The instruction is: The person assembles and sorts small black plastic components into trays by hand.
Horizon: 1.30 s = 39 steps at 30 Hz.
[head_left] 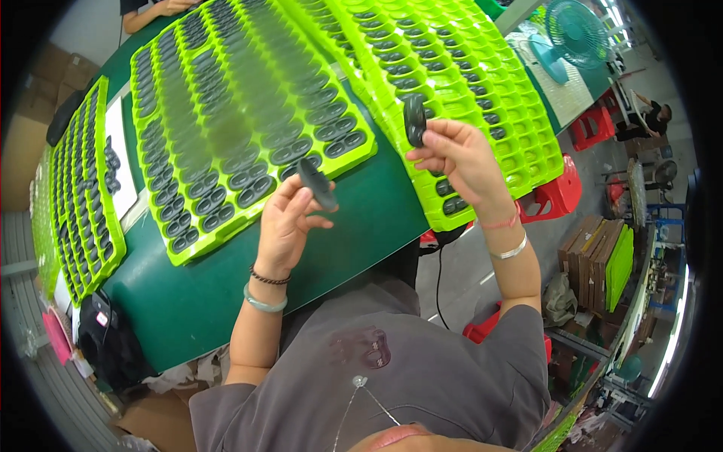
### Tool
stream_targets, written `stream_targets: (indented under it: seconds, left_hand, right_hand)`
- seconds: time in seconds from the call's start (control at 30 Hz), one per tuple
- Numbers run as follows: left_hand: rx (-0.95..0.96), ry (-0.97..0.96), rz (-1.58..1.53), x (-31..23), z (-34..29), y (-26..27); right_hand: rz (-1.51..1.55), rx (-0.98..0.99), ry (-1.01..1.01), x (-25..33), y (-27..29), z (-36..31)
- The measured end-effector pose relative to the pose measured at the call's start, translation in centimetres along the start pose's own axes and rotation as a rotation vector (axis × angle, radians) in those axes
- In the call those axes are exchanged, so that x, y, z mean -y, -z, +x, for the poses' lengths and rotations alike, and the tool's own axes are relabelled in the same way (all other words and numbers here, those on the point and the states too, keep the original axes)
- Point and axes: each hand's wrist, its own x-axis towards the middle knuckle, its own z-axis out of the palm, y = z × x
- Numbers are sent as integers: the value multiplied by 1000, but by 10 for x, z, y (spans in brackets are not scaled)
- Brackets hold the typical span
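Note:
My left hand pinches a dark grey oval plastic shell between thumb and fingers, tilted just off the near edge of a lime-green tray. That tray holds rows of similar dark oval parts in its pockets. Raised over a second lime-green tray on the right, my right hand grips a glossy black oval shell upright by its lower end. The two held pieces are apart. Dark parts fill some pockets of the right tray, and others are bare.
The trays lie on a green table. Another filled green tray stands at the left, beside loose dark parts on white sheet. A teal fan sits at far right, near red stools. Another person's arm rests across the table.

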Motion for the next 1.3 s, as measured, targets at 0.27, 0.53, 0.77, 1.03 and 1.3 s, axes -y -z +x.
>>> stream_targets:
  seconds: [0.27,0.53,0.77,1.03,1.3]
  left_hand:
    - [5,-39,81,2,-1,-7]
    - [-7,-43,96,4,-5,-5]
    - [-22,-67,96,5,-3,-5]
    - [-33,-107,109,3,-5,-7]
    - [-79,-95,264,8,-9,-12]
  right_hand:
    - [-29,110,-4,-63,-46,-24]
    - [-558,-36,406,-80,-71,-24]
    - [-979,-155,995,-97,-79,-26]
    - [-1045,-66,928,-100,-80,-28]
    - [-660,-79,504,-97,-76,-26]
